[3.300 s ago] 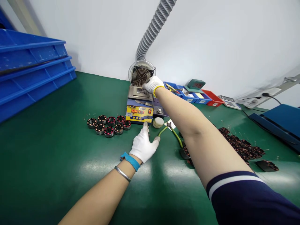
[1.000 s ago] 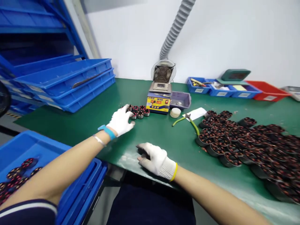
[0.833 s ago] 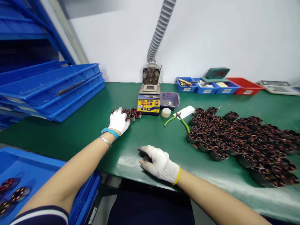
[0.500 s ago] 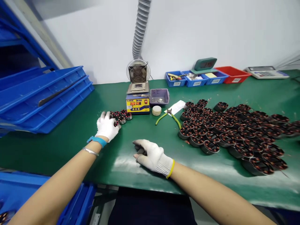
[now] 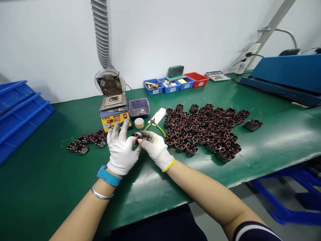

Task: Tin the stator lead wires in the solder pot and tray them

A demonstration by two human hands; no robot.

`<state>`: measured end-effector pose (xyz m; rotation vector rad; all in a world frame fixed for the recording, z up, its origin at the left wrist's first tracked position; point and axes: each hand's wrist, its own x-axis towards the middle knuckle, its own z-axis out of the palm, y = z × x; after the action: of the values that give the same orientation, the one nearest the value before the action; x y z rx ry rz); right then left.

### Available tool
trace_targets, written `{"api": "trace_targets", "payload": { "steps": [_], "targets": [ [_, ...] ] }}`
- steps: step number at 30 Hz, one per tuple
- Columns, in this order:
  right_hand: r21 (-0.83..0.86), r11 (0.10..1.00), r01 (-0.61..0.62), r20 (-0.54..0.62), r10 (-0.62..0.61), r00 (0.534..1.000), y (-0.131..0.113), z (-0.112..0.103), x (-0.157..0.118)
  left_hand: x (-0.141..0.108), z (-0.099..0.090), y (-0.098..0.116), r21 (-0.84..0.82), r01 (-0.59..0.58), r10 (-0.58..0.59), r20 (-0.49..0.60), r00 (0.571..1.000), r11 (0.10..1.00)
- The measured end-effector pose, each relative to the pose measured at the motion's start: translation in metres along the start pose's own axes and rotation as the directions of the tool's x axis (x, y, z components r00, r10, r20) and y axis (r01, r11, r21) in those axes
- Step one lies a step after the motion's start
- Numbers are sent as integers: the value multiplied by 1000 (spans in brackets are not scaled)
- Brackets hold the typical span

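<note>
Between my two white-gloved hands is a small motor stator [image 5: 136, 135], a round metal ring with copper windings. My left hand [image 5: 121, 149] pinches it with thumb and forefinger, its other fingers stretched upward in front of the solder pot [image 5: 115, 115]. My right hand [image 5: 155, 147] closes its fingertips on the stator's right side, hiding part of it. A group of similar stators [image 5: 81, 149] lies to the left, while a large cluster of stators [image 5: 197, 129] with thin wire ends spreads to the right. Green-handled cutters [image 5: 162, 130] rest just beyond my right hand.
By the solder pot stand a purple tray [image 5: 147, 108] and a round pale tin [image 5: 139, 124]. Farther back are blue bins [image 5: 153, 91], a red bin [image 5: 204, 81], a clock [image 5: 176, 71] and a calculator-like device [image 5: 217, 76]. Blue crates [image 5: 25, 107] stand at left.
The view has turned right. My left hand has left the stators beside the solder pot and come together with my right hand, with a stator now held between them.
</note>
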<state>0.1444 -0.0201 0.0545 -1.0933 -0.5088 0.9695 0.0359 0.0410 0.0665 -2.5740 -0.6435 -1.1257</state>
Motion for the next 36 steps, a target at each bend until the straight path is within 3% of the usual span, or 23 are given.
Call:
{"api": "trace_targets", "payload": {
  "steps": [5,9,12,17,24,27,30,33,36],
  "targets": [
    [-60,998,-11,-32,9,999,-1,-1,1,-15,-2,-4,-121,4,-5,-16,1000,993],
    [-121,992,37,-70,-46,996,-7,-3,3,-20,-5,-9,-389,135,-212,-163,963,911],
    [-172,978,118,-46,-128,991,-8,-1,2,-18,0,-11,-473,233,-334,-140,932,850],
    [-325,920,219,-9,-235,972,-4,1,-4,-19,5,-11,-500,270,-307,8,952,823],
    [-512,826,238,22,-264,964,-5,-2,-10,-22,5,-15,-464,263,-314,-35,949,846],
    [-498,834,236,11,-266,964,-7,0,-11,-22,3,-16,-595,288,-394,-52,918,751],
    [-492,830,261,15,-291,957,-15,2,-8,-23,5,-16,-770,294,-543,-79,836,566],
    [-581,742,334,63,-368,928,-33,5,9,-26,15,-15,-835,329,-629,-26,777,441],
    [-724,509,466,217,-473,854,-59,15,45,-26,26,-11,-729,534,-599,213,772,428]
  ]
}}
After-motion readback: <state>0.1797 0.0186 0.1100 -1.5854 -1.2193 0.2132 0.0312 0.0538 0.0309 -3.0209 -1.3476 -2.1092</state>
